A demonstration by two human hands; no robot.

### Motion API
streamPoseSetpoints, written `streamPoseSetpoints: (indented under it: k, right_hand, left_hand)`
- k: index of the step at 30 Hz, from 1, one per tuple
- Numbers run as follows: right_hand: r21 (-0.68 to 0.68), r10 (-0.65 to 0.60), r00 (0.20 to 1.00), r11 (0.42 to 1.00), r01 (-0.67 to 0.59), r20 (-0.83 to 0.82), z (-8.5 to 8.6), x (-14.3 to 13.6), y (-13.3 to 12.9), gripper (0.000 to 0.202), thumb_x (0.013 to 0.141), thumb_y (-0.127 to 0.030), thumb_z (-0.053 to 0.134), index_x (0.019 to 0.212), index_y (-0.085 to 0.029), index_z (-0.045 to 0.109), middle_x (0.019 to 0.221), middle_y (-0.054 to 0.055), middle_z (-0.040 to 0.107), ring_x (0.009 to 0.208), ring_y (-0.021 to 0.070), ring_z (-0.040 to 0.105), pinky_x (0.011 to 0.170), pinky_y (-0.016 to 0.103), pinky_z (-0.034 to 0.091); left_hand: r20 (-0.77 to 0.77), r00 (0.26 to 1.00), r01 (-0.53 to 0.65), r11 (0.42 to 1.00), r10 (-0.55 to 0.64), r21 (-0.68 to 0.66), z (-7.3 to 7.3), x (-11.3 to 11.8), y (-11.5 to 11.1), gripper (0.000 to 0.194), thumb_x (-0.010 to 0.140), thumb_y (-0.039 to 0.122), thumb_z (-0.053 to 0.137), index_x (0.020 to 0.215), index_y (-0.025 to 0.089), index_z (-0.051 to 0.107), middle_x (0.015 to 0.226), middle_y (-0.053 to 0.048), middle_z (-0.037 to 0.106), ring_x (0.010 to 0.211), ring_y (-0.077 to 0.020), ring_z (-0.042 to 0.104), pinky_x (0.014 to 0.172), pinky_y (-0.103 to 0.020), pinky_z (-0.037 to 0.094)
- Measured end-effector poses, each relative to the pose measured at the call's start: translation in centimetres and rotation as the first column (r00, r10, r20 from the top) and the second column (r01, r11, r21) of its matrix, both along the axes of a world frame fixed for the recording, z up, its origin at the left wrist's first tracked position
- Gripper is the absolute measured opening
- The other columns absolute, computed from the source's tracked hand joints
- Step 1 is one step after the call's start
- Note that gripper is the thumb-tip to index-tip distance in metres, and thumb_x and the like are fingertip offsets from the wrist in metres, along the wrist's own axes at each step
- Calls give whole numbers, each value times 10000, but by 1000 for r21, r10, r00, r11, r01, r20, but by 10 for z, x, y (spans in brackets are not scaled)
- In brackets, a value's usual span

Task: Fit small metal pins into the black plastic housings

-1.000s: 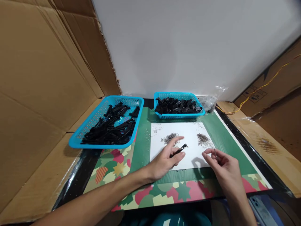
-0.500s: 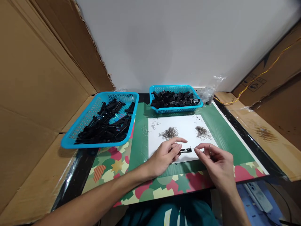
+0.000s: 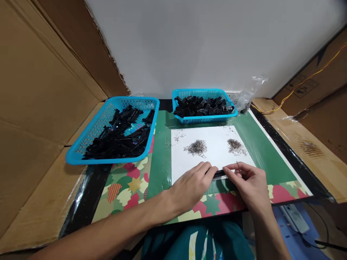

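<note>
My left hand is closed round a long, narrow black plastic part, held low over the front of the white sheet. Most of the part is hidden under the fingers. Thumb and forefinger of my right hand pinch together at the part's right end; whatever small piece they hold there is hidden. A thin metal rod sticks up between the fingers of that same hand. Beyond the hands, a larger pile of small wire springs and a smaller pile of similar springs lie on the sheet.
At left stands a blue basket with long black parts. A second blue basket at the back holds short black pieces, next to a clear plastic bag. Cardboard walls flank the green mat.
My right fingertips have moved from just off the part's end to touching it. My left hand has rolled over the part, its forefinger now curled in; the part shows a different side.
</note>
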State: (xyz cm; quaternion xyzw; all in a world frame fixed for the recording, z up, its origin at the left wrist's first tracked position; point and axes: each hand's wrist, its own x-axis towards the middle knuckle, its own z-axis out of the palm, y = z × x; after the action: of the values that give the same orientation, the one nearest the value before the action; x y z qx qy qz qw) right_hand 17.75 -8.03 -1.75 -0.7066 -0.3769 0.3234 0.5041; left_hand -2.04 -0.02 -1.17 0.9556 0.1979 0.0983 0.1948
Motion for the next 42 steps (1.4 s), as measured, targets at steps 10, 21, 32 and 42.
streamPoseSetpoints:
  k: [10, 21, 32, 42]
  right_hand:
    - [-72, -53, 997, 996, 49, -54, 5, 2, -4, 422, 721, -528, 891, 771, -119, 800, 575, -65, 363, 535, 89, 295, 496, 238, 232]
    - [-119, -12, 999, 993, 17, 42, 8, 3, -1, 376, 722, -483, 879, 760, -112, 836, 548, -61, 348, 526, 95, 300, 480, 249, 238]
    - [-75, -70, 958, 993, 94, 277, 3, -11, -4, 310, 789, -437, 813, 715, -139, 771, 505, -69, 394, 474, 92, 335, 451, 248, 257]
    - [-40, 16, 929, 999, -2, 369, 7, -10, -1, 375, 832, -466, 770, 608, -169, 720, 479, -66, 365, 466, 99, 309, 459, 260, 254]
  left_hand:
    - [71, 994, -94, 990, 87, 106, -2, 6, -7, 233, 1091, 191, 482, 1309, 115, 515, 1105, -112, 687, 980, -276, 663, 841, -423, 570]
    - [83, 994, -75, 997, 73, 21, -2, 8, -3, 134, 1094, 161, 479, 1192, 127, 565, 1089, -101, 699, 994, -263, 667, 870, -412, 556]
    - [141, 990, -25, 994, 9, 107, -7, 8, -5, 161, 1102, 119, 421, 1126, 123, 580, 982, -97, 681, 890, -241, 656, 803, -378, 526]
    - [155, 988, 10, 992, -29, 123, -9, 7, -3, 149, 1089, 104, 433, 1084, 136, 579, 951, -95, 681, 869, -248, 661, 799, -380, 538]
